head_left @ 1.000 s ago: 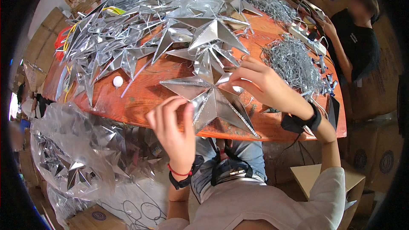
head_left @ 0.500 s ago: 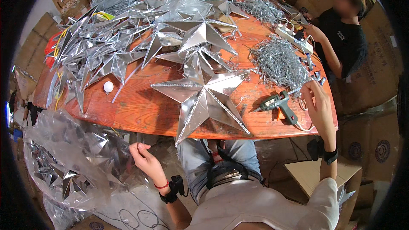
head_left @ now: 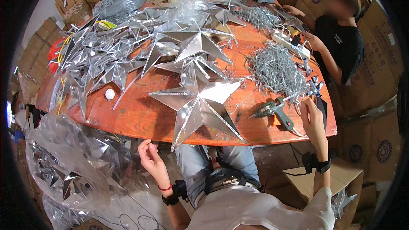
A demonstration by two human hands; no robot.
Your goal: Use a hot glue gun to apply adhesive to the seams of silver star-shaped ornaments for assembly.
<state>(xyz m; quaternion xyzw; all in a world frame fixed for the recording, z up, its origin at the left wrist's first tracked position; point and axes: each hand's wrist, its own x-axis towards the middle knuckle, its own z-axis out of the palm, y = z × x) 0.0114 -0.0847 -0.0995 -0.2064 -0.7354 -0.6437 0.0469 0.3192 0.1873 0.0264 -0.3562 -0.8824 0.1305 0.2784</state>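
Observation:
A large silver foil star (head_left: 191, 115) lies at the table's front edge, with beaded strips along some of its ridges. My left hand (head_left: 153, 162) hovers just off that edge, left of the star's lower point, its fingers loosely bent and holding nothing. Over the table's right side is my right hand (head_left: 313, 121), fingers loosely bent and apart, with nothing visible in them. Beside it a green glue gun (head_left: 277, 113) with an orange trigger lies on its side, nozzle toward the star. Just beyond sits a tangled heap of silver tinsel strands (head_left: 277, 68).
Many silver stars (head_left: 115, 72) pile up on the left and middle of the wooden table (head_left: 128, 121). A white ball (head_left: 110, 94) lies near them. A white power strip (head_left: 292, 44) runs along the right, near a co-worker (head_left: 338, 38). Bagged stars (head_left: 76, 162) stand at lower left.
My right hand has moved down and slightly left, nearer the glue gun's handle. My left hand has shifted a little right. The view has tilted, showing more of the person across the table.

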